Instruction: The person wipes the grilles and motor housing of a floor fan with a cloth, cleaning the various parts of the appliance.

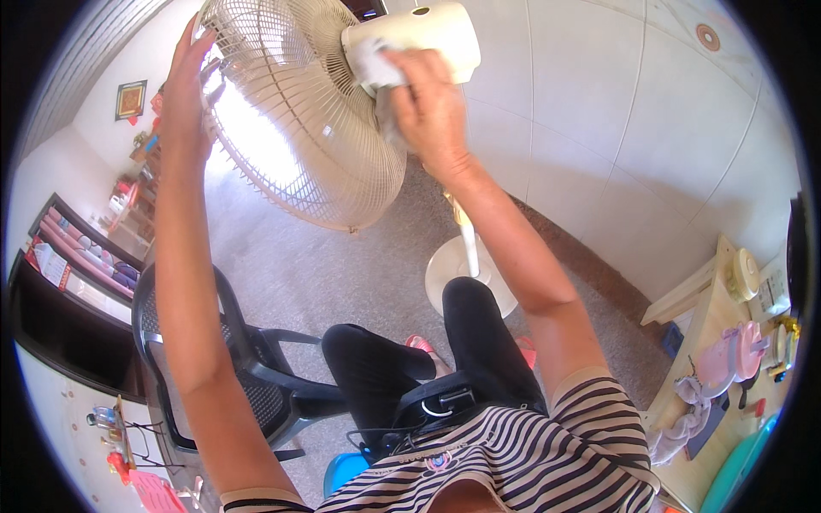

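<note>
A pedestal fan with a wire guard and a cream motor housing stands before me, its head tilted. My left hand grips the rim of the guard on its left side, some fingers lying behind the wires. A white and grey cloth is bunched in my right hand. It lies against the back of the guard where this meets the housing, and is partly blurred. Below, the fan's pole rises from a round base on the floor; my right forearm hides part of the pole.
A black plastic armchair is at my left, near a blue object. At the right, a wooden table carries a pink container, a lidded jar and a crumpled cloth. A tiled wall rises behind the fan.
</note>
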The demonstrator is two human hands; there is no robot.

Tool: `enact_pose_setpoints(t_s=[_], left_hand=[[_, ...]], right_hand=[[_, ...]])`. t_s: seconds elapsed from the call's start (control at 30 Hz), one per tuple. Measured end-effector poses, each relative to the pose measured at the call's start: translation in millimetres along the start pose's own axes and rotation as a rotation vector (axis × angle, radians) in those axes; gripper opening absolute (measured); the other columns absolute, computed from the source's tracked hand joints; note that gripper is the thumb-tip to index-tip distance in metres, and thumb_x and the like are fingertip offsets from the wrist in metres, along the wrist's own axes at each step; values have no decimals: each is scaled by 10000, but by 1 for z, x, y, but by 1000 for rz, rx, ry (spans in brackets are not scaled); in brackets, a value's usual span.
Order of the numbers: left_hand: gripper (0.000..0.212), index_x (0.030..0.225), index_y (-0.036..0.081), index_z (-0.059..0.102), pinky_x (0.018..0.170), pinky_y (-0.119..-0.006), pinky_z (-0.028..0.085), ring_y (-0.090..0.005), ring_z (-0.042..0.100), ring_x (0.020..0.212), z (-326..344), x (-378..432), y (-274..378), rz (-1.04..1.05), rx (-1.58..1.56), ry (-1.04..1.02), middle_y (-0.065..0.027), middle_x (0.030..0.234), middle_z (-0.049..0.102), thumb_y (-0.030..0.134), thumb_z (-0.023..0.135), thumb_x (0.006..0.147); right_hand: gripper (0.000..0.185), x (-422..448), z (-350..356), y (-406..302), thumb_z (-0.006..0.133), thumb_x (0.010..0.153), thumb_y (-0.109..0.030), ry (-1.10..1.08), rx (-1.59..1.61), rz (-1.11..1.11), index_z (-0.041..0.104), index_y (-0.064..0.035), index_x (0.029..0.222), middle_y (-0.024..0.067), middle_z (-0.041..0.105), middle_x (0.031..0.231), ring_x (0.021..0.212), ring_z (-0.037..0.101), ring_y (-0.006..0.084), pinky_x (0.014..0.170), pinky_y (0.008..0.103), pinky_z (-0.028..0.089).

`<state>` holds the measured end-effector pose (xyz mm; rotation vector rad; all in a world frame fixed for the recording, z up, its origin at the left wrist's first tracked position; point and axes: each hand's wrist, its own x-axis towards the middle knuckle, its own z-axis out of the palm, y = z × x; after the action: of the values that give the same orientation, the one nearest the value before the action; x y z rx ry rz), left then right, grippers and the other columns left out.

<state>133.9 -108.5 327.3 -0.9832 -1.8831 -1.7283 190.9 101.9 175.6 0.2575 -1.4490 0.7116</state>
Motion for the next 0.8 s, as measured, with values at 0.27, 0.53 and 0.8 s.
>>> enact_pose_setpoints(t_s=[0.27, 0.53, 0.8], left_hand=[[632, 1435, 114, 403, 935, -338, 403, -194, 490, 1106, 3, 4, -2, 31, 18, -30, -70, 1295, 523, 380, 566, 885], [635, 1428, 117, 417, 907, -315, 401, -178, 485, 1105, 6, -1, 2, 58, 16, -60, -61, 1294, 523, 398, 565, 878], [636, 1427, 128, 419, 945, -327, 377, -206, 481, 1132, -8, 3, 0, 54, 94, 18, -56, 1316, 510, 417, 555, 877]], right_hand=[[406, 19, 17, 23, 616, 800, -159, -180, -566, -348, 583, -118, 1203, 90, 562, 1210, 1245, 482, 239, 1031, 597, 278], [386, 156, 71, 63, 495, 853, -309, -794, -823, 220, 699, -55, 1059, 137, 681, 1091, 1059, 641, 290, 1036, 402, 383], [314, 112, 51, 13, 498, 872, -294, -607, -806, -85, 706, -82, 976, 85, 686, 1034, 1027, 630, 260, 1055, 519, 313]])
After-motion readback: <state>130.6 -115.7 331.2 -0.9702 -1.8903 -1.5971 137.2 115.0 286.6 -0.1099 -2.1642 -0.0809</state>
